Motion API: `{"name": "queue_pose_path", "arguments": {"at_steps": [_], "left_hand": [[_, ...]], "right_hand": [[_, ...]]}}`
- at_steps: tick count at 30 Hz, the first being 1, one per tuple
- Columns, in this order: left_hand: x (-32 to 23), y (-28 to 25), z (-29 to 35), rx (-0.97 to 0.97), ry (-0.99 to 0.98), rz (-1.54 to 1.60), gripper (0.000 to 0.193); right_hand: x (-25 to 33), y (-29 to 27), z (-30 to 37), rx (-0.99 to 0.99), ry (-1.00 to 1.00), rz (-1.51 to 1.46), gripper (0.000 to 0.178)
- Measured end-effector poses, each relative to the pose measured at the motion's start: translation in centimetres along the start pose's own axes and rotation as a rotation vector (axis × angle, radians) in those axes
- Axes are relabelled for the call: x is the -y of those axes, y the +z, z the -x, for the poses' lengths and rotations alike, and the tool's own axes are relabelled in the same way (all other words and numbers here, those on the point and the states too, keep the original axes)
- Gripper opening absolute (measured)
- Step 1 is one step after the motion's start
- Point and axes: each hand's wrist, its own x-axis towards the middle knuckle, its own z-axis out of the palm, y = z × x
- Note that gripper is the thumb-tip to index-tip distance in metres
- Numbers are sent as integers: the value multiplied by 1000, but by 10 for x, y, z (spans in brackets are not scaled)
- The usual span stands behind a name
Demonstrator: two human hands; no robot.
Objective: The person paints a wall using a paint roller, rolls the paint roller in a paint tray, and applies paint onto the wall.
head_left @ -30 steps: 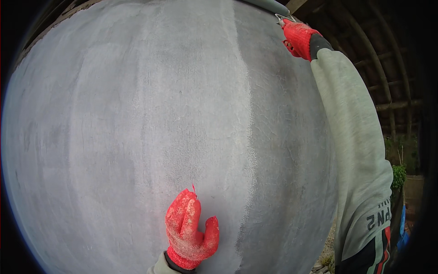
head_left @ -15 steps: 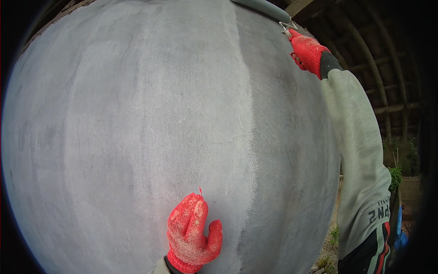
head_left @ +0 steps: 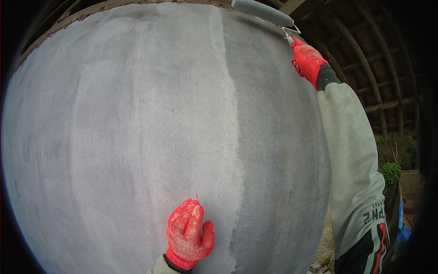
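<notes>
A grey wall [head_left: 150,137] fills most of the view, paler on its left and middle, darker in a band on the right. In a red glove, my right hand [head_left: 308,59] is raised at the upper right, its fingers wrapped round the handle of a paint roller [head_left: 263,12]. The roller's grey-blue sleeve lies along the wall's top edge; its wire frame shows beside the hand. Low in the middle, my left hand [head_left: 189,234], in a dusty red glove, is stretched out before the wall with its thumb apart, holding nothing. Whether it touches the wall I cannot tell.
Dark roof beams [head_left: 365,55] and poles run overhead at the right. A rough brown ledge [head_left: 59,28] follows the wall's top. Past my right sleeve stand a green plant [head_left: 391,173] and a blue sheet [head_left: 402,223]; stones [head_left: 317,267] lie below.
The view has shifted up, so more of the wall's top edge and the roller show. My right hand still grips the roller near the top; my left hand keeps its shape.
</notes>
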Motion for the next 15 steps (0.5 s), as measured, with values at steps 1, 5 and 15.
{"name": "queue_pose_path", "arguments": {"at_steps": [1, 5, 15], "left_hand": [[0, 0, 0, -6, 2, 4, 50], [0, -1, -1, 22, -5, 0, 49], [-1, -3, -1, 49, -33, -3, 50]], "right_hand": [[0, 2, -17, -11, 6, -20, 31], [-12, 3, -112, 23, -92, 100, 27], [-37, -2, -143, -11, 197, -247, 29]]}}
